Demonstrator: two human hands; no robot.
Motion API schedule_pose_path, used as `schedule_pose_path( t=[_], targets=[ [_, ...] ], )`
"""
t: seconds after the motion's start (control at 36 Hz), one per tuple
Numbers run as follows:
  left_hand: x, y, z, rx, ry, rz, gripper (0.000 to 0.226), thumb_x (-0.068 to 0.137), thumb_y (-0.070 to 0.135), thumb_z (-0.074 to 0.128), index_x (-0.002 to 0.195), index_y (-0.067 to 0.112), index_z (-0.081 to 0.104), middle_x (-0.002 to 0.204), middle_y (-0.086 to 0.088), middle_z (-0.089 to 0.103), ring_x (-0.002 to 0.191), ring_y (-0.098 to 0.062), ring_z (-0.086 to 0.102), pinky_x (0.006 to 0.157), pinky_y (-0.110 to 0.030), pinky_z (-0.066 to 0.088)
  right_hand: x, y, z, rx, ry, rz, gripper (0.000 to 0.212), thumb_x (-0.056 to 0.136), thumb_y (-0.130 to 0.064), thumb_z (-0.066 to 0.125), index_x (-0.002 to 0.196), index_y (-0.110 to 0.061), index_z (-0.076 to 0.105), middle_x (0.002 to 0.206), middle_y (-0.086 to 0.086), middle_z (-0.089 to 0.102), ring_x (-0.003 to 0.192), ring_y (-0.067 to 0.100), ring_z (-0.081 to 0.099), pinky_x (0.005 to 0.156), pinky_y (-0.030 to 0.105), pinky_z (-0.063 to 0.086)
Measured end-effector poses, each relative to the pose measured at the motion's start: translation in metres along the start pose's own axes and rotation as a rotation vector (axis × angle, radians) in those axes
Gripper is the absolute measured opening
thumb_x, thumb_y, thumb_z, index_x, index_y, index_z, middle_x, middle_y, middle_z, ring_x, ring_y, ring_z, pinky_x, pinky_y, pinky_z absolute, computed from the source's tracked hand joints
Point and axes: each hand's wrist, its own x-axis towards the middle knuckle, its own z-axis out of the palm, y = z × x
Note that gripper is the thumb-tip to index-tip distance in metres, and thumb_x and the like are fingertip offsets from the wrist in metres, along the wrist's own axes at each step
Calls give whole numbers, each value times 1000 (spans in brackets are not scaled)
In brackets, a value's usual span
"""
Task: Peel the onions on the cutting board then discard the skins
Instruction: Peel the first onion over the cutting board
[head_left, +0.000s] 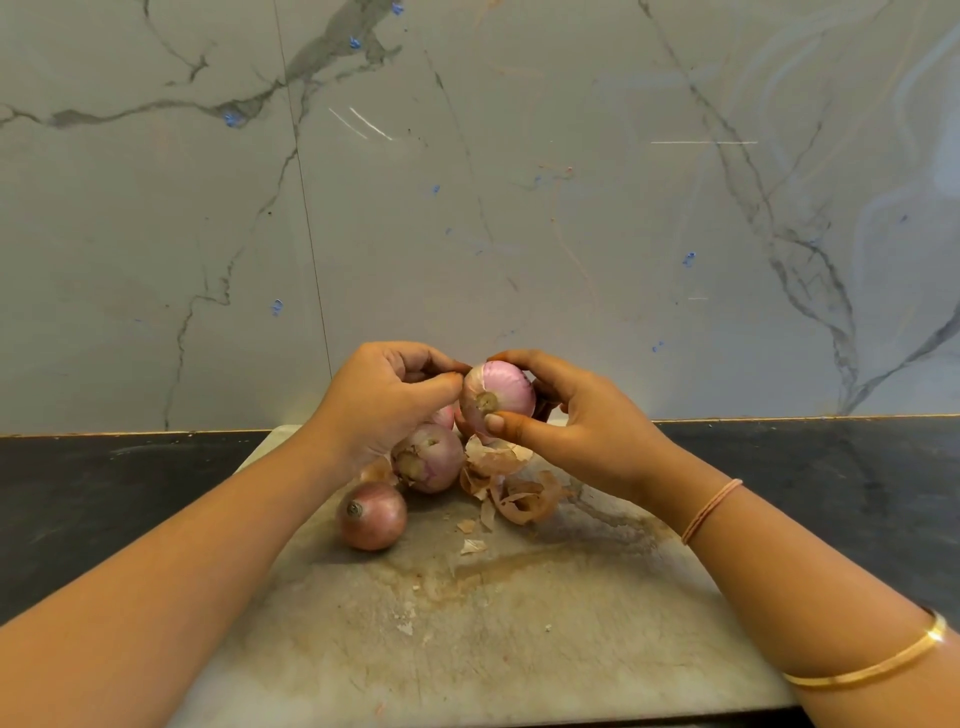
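leftmost, a dark counter (104, 493) carries a worn, stained cutting board (519, 649) below a grey marbled wall (519, 182). the left hand (384, 395) is raised above the board, fingers curled, and its fingertips pinch at the upper left edge of the held onion (501, 392). under that hand an unpeeled onion (371, 514) lies on its side on the board, its root end turned toward the person. just behind it lies a partly peeled onion (428, 457). the held onion is in the air over the far part of the board, mostly pink and bare. its axis runs from wall to person, root end facing the person. loose skins (514, 488) lie beneath it on the board. the right hand (576, 426) grips the held onion, thumb just below the root, fingers over the top.
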Motion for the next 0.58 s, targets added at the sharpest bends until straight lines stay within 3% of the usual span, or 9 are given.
schedule_pose_path(
  t=[0.06, 0.11, 0.19, 0.36, 0.53, 0.58],
  targets=[
    [-1, 0, 2, -10, -27, -10, 2, 80, 18, 72, 81, 19, 73, 77, -1, 74, 79, -15, 69, 74, -27, 55, 0, 0, 0, -14, 1, -7, 38, 85, -30, 70, 118, -34, 50, 97, -22, 57, 80, -16, 55, 68, 7, 47],
    [-2, 0, 3, -1, -37, -10, 8, 78, 24, 74, 84, 19, 72, 77, 0, 74, 79, -16, 70, 74, -28, 56, 0, 1, 0, -31, 4, -15, 41, 85, -31, 70, 121, -30, 52, 96, -22, 57, 79, -16, 54, 66, 7, 46],
    [-1, 1, 3, 23, -48, -4, 5, 80, 18, 72, 83, 21, 71, 75, 2, 74, 76, -11, 70, 73, -25, 55, 0, 2, 0, -51, 0, -18, 44, 85, -32, 70, 126, -27, 53, 96, -23, 55, 78, -15, 54, 67, 6, 45],
    [1, -1, -1, 27, -7, 4, 27, 82, 1, 63, 76, 26, 71, 72, 11, 73, 72, -1, 67, 66, -13, 53, -1, 0, 0, -11, 8, -5, 42, 86, -30, 69, 124, -29, 51, 97, -24, 54, 81, -5, 58, 70, 6, 48],
    [-4, 4, 6, -109, -49, 8, 10, 85, 13, 67, 89, 21, 72, 81, 1, 75, 78, -10, 71, 75, -22, 55, 0, -1, -2, -46, 85, -19, 38, 84, -36, 71, 114, -33, 48, 89, -22, 56, 73, -10, 57, 62, 8, 47],
    [-5, 3, 8, -104, -56, 5, 13, 83, 14, 69, 95, 19, 71, 85, -1, 75, 81, -14, 72, 78, -28, 56, 0, -1, -2, -67, 89, -23, 40, 83, -37, 71, 115, -33, 47, 87, -21, 56, 72, -7, 57, 63, 9, 49]
  ],
)
